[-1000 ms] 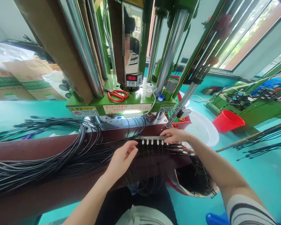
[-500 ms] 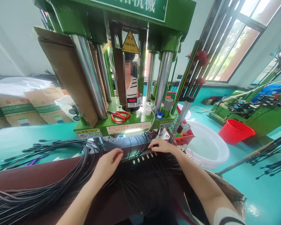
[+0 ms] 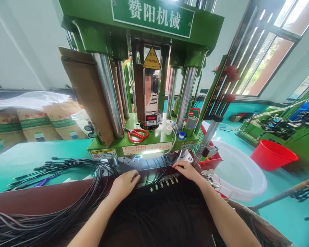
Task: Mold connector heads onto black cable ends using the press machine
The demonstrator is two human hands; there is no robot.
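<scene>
A metal bar with a row of small connector plugs (image 3: 164, 180) lies at the mouth of the green moulding machine (image 3: 149, 20), with thin black cables running back from it. My left hand (image 3: 125, 183) rests at the bar's left end, fingers curled down against it. My right hand (image 3: 186, 169) presses on the bar's right end with fingers bent over it. What the fingertips pinch is hidden. A thick bundle of black cables (image 3: 54, 202) sweeps across the dark red bench (image 3: 41, 197) to my left.
Red-handled scissors (image 3: 137, 134) and small white rolls (image 3: 169, 127) sit on the machine's green platen. A white plastic basin (image 3: 243, 171) and a red bucket (image 3: 273, 156) stand at the right. Cardboard boxes (image 3: 20, 125) line the left wall. Another green machine (image 3: 285, 132) is far right.
The view has tilted upward, showing more of the machine. Both hands have pushed the connector bar forward from the bench edge to the machine's opening, and the hands sit closer to the platen.
</scene>
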